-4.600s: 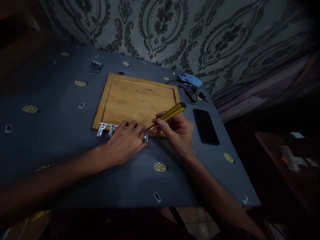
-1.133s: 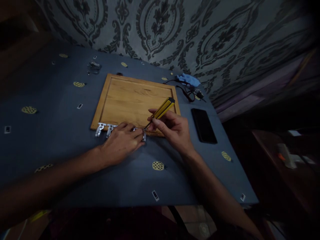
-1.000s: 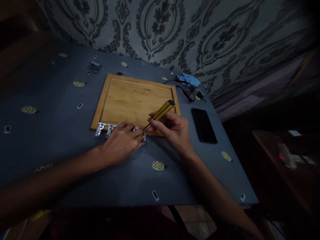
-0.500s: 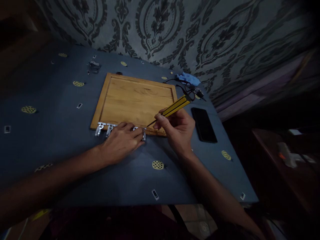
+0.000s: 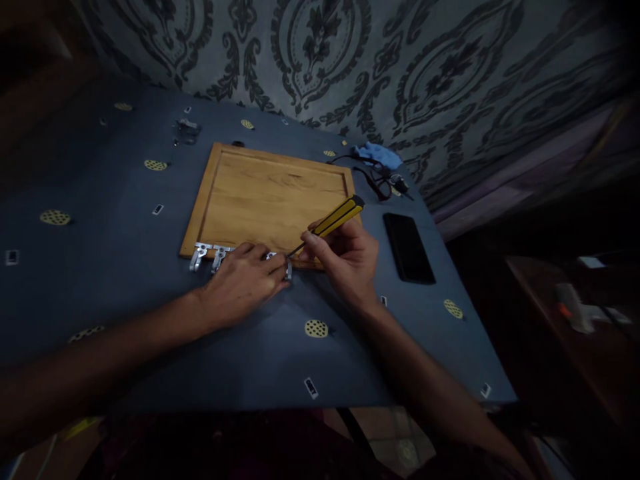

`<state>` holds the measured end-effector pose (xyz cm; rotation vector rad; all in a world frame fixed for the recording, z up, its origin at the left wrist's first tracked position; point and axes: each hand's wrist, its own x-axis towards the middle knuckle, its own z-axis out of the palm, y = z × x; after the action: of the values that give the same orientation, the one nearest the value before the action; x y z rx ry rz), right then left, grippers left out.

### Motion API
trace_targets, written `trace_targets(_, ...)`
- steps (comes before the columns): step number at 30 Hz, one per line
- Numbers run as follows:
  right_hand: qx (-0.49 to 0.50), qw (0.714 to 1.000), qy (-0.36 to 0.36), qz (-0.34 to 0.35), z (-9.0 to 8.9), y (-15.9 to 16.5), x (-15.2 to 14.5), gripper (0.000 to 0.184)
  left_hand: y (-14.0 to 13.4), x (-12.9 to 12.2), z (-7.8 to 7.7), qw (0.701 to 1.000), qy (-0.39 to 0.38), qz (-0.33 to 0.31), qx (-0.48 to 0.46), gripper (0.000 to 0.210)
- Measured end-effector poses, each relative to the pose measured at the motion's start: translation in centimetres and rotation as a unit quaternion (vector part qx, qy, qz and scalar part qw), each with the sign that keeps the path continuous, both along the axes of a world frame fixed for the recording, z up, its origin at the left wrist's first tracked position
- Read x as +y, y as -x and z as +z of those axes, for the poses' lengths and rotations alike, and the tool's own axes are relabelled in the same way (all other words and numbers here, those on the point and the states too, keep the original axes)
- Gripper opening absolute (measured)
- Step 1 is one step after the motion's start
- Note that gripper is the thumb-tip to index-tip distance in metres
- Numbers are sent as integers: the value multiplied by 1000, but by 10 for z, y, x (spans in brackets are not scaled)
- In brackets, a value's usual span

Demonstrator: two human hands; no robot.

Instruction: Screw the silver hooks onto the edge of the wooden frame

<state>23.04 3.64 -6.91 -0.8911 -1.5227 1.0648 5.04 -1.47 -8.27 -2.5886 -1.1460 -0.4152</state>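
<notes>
A framed wooden panel (image 5: 270, 193) lies on the blue patterned tablecloth (image 5: 210, 373). Along its near edge sit metal hinges, among them a leftmost hinge (image 5: 200, 255) and a second hinge (image 5: 221, 257). My left hand (image 5: 243, 285) is closed over another hinge (image 5: 289, 270) at that edge and covers most of it. In my right hand (image 5: 347, 263) is a yellow-and-black screwdriver (image 5: 339, 217), pinched by the handle's lower end and slanted down to the left. Its tip meets the hinge area by my left fingertips; exact contact is too small to tell.
A black phone (image 5: 409, 248) lies right of the panel. Behind it are eyeglasses (image 5: 380, 187), keys (image 5: 400, 184) and a blue cloth (image 5: 379, 155). Small metal parts (image 5: 187, 128) rest at the far left. A patterned wall (image 5: 320, 53) borders the table's back.
My right hand and the screwdriver have moved left and slightly down the panel's edge, bringing the tip to the hinge beside my left fingers. My left hand stays nearly in place.
</notes>
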Motion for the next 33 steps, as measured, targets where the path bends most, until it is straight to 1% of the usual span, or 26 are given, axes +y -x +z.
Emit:
trace_targets(6,-27,999,15,21,1,-3,0,34,1,0,0,1000,-4,-3,0,24)
trace_targets(10,-39,996,22,73,6,-9,2,35,1,0,1,1000,-6,-6,-2,23)
trace_targets(12,-42,995,24,88,7,-10,4,37,1,0,0,1000,-6,-6,-5,23)
trace_targets(20,-67,996,18,49,7,0,8,36,0,1,0,1000,-1,-2,-7,26)
trace_targets(26,-71,995,23,65,11,5,12,38,1,1,0,1000,3,-6,-5,25)
trace_targets(33,-67,996,19,61,9,9,16,44,2,0,-1,1000,-3,-9,-9,24)
